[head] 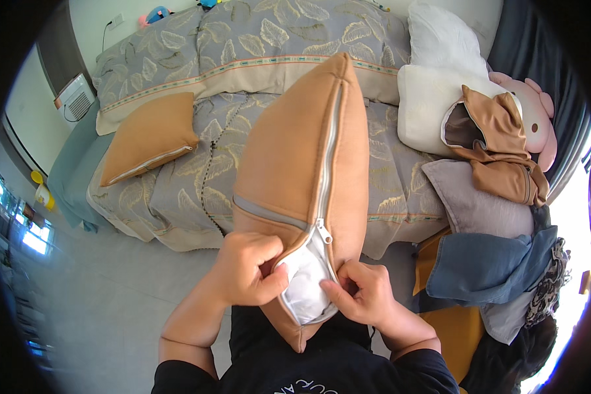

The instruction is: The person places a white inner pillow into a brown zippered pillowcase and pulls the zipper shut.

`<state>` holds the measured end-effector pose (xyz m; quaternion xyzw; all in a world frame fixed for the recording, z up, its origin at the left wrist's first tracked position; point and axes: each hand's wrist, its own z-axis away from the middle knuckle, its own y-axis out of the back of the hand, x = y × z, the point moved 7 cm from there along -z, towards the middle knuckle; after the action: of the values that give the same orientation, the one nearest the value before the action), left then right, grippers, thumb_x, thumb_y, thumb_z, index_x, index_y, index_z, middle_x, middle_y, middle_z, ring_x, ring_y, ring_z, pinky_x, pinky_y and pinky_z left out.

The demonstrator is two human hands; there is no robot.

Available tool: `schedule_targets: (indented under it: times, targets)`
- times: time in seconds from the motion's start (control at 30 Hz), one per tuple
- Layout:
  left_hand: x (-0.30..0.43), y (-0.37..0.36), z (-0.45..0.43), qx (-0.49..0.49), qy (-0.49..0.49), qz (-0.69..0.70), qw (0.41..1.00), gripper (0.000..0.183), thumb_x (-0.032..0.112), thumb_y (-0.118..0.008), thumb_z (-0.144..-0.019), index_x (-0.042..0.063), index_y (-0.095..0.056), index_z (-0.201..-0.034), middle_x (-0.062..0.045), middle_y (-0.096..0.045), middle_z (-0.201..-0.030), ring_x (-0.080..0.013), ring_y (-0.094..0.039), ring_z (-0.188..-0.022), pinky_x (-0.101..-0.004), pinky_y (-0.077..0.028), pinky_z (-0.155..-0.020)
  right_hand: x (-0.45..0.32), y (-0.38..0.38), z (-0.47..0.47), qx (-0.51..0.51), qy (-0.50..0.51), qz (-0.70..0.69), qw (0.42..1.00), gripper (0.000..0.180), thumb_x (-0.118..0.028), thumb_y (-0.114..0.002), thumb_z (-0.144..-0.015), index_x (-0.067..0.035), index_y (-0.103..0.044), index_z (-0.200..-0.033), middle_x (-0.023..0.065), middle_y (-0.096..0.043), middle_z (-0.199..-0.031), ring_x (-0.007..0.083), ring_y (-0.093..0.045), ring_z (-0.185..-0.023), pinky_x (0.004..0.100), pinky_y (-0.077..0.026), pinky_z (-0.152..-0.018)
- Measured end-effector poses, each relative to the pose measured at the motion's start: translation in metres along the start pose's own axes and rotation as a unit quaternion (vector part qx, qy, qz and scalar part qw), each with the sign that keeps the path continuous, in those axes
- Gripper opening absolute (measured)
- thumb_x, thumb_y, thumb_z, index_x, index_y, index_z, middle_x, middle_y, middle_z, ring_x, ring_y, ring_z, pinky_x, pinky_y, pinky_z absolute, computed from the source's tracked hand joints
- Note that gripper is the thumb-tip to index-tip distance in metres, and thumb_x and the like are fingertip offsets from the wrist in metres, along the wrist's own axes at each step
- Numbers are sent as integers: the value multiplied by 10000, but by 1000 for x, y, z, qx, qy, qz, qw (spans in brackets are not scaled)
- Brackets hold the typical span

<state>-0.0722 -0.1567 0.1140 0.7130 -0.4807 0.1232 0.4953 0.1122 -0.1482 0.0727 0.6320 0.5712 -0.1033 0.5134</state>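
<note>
A tan cushion cover [285, 152] with a grey stripe stands on end before me, its side seam facing up. The zipper pull [325, 234] sits partway along the seam; past it the zipper is closed, and nearer to me it gapes over a white inner cushion [305, 285]. My left hand [256, 271] pinches the left edge of the gap, thumb at the zipper tape. Gripping the right edge is my right hand [359, 290], its thumb over the white filling. The lower corner of the cover points towards my black shirt.
A second tan cushion [152, 135], zipped, lies on the leaf-patterned bed [226, 172]. To the right are white pillows [418, 108], an unfilled tan cover [497, 123], a grey cushion [482, 202], a pink plush toy [539, 118] and clothes [482, 266] over yellow furniture [453, 335].
</note>
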Motion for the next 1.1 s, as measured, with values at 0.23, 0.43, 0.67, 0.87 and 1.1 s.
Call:
schedule_targets:
  times: [0.23, 0.43, 0.67, 0.87, 1.1]
  targets:
    - [8, -47, 24, 32, -23, -47, 998, 164, 124, -628, -769, 60, -492, -703, -141, -567, -652, -339, -583, -594, -426, -452, -541, 13, -30, -14, 92, 105, 25, 990, 227, -97, -668, -843, -41, -510, -689, 145, -544, -577, 329, -547, -473, 400, -419, -436]
    - [-31, -63, 0, 117, 11, -154, 981, 127, 117, -663, -715, 45, -582, -782, -128, -603, -689, -330, -609, -638, -422, -489, -575, 11, -15, -3, 84, 139, -156, 974, 228, -79, -647, -858, -28, -492, -699, 128, -501, -584, 297, -504, -455, 385, -384, -441]
    - [-48, -70, 0, 125, -37, -85, 988, 142, 88, -697, -698, 42, -575, -753, -112, -583, -646, -309, -572, -584, -411, -446, -531, -1, -39, -7, 35, 131, 104, 985, 168, -80, -665, -819, -26, -509, -792, 129, -541, -688, 318, -573, -590, 409, -475, -518]
    - [-51, -51, 24, 26, -43, 204, 978, 199, 97, -669, -782, 36, -535, -648, -95, -501, -559, -221, -473, -494, -340, -372, -492, 7, -56, 4, 13, 167, 91, 982, 178, -85, -653, -782, -2, -522, -867, 151, -541, -753, 339, -570, -640, 428, -486, -588]
    - [-48, -48, 8, 56, 26, 46, 997, 508, 336, -796, -783, 48, -471, -520, -77, -428, -450, -193, -396, -376, -339, -309, -386, 5, -55, 1, -15, 196, 50, 979, 241, -171, -642, -823, -2, -563, -976, 153, -566, -800, 335, -583, -680, 420, -488, -621]
